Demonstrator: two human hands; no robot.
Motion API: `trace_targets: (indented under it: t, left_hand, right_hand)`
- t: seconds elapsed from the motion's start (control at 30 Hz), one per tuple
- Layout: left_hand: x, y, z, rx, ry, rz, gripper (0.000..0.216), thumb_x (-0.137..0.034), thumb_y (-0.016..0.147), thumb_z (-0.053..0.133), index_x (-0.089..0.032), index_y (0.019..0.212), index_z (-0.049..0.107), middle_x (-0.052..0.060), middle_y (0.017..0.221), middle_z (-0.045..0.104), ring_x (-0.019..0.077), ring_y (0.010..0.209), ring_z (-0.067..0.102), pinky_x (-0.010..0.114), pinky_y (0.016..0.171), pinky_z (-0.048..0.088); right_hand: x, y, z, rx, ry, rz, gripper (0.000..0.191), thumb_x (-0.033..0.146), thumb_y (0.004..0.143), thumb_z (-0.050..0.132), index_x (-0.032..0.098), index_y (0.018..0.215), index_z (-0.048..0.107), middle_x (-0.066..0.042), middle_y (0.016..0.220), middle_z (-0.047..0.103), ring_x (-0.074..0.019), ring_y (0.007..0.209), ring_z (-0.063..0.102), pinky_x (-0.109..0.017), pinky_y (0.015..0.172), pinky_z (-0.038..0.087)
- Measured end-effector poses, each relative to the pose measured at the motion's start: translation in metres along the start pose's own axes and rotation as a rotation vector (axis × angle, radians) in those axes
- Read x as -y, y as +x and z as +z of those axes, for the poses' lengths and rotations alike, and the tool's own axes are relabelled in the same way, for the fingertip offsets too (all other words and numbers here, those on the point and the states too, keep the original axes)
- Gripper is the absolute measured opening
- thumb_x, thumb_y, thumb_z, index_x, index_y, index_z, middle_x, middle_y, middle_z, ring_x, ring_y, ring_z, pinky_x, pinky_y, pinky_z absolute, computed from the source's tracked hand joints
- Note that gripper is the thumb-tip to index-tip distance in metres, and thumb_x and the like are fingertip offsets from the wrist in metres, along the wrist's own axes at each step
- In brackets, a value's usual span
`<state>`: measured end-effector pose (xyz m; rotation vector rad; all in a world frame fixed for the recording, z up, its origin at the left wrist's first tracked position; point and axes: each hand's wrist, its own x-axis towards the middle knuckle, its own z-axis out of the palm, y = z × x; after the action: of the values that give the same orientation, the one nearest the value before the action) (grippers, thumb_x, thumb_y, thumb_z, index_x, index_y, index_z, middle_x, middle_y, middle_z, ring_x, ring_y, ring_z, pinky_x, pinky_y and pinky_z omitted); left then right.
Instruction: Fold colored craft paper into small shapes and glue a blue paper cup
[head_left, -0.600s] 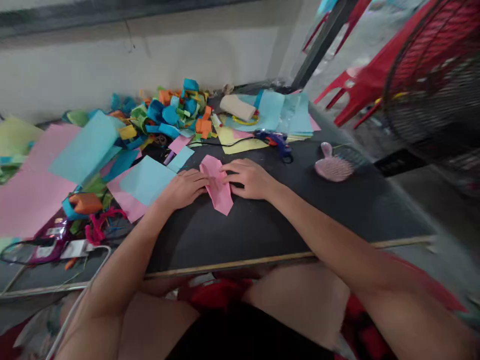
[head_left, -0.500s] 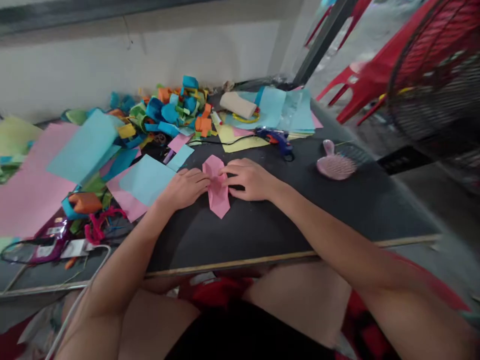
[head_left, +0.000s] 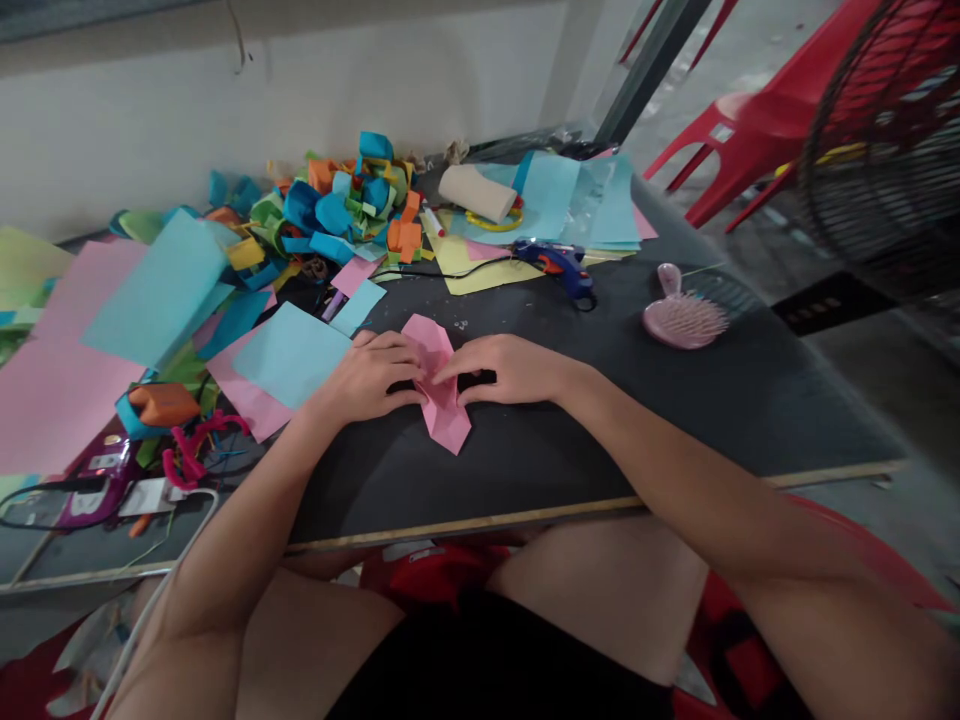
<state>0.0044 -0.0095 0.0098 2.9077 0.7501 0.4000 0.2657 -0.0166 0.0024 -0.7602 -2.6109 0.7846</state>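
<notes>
A folded pink paper (head_left: 448, 424), long with pointed ends and crease lines, lies on the dark tabletop (head_left: 540, 455) between both hands. My left hand (head_left: 379, 375) grips its left edge, thumb below and fingers above. From the other side, my right hand (head_left: 510, 368) has its index finger on the paper's middle and its thumb at the right edge. The fingertips cover part of the folds there. Just left of my left hand, a light blue square sheet (head_left: 289, 355) rests over a pink sheet (head_left: 251, 410).
Behind lies a heap of coloured paper pieces (head_left: 330, 210). A blue glue gun (head_left: 559, 265), a cardboard roll (head_left: 478, 193) and a pink hairbrush (head_left: 684, 315) sit farther right. Pink pliers (head_left: 191, 455) and a cable are at left. A fan (head_left: 892, 150) stands beyond the right edge.
The pink paper has turned slightly, its near end now pointing more to the right. My left thumb has come out below the fingers, and my right index finger reaches farther onto the paper.
</notes>
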Motion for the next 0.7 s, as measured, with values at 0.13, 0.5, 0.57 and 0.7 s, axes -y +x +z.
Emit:
trace_targets:
  t: [0.13, 0.5, 0.57, 0.7]
  left_hand:
    - [-0.007, 0.002, -0.001, -0.021, -0.018, -0.036, 0.022, -0.044, 0.090, 0.065, -0.024, 0.089, 0.073, 0.002, 0.096, 0.075, 0.0230, 0.115, 0.054, 0.039, 0.092, 0.031]
    - [-0.023, 0.003, -0.001, -0.182, 0.414, 0.165, 0.024, -0.018, 0.099, 0.049, -0.022, 0.080, 0.064, -0.002, 0.084, 0.071, 0.0164, 0.108, 0.057, 0.038, 0.089, 0.030]
    - [-0.018, 0.003, 0.001, -0.199, 0.444, 0.163, 0.024, -0.020, 0.099, 0.049, -0.023, 0.080, 0.063, -0.003, 0.085, 0.071, 0.0161, 0.108, 0.057, 0.038, 0.088, 0.030]
    - [-0.010, 0.003, 0.004, -0.198, 0.391, 0.149, 0.022, -0.025, 0.099, 0.050, -0.025, 0.085, 0.067, -0.003, 0.088, 0.072, 0.0178, 0.111, 0.056, 0.038, 0.091, 0.029]
  right_hand:
    - [0.005, 0.002, 0.004, -0.021, -0.054, -0.039, 0.017, 0.033, 0.091, 0.063, 0.024, 0.099, 0.075, -0.002, 0.108, 0.075, -0.0171, 0.101, 0.068, -0.030, 0.087, 0.048]
    - [0.008, 0.009, 0.013, -0.195, -0.607, -0.248, 0.033, 0.020, 0.101, 0.043, 0.022, 0.091, 0.075, -0.001, 0.092, 0.075, -0.0137, 0.078, 0.061, -0.030, 0.066, 0.040]
    - [0.004, 0.011, 0.015, -0.217, -0.649, -0.238, 0.033, 0.019, 0.100, 0.043, 0.021, 0.091, 0.074, -0.001, 0.093, 0.075, -0.0138, 0.077, 0.060, -0.030, 0.065, 0.039]
    - [0.002, 0.015, 0.017, -0.207, -0.684, -0.205, 0.030, 0.019, 0.099, 0.045, 0.020, 0.089, 0.073, -0.002, 0.090, 0.074, -0.0141, 0.076, 0.058, -0.030, 0.064, 0.038]
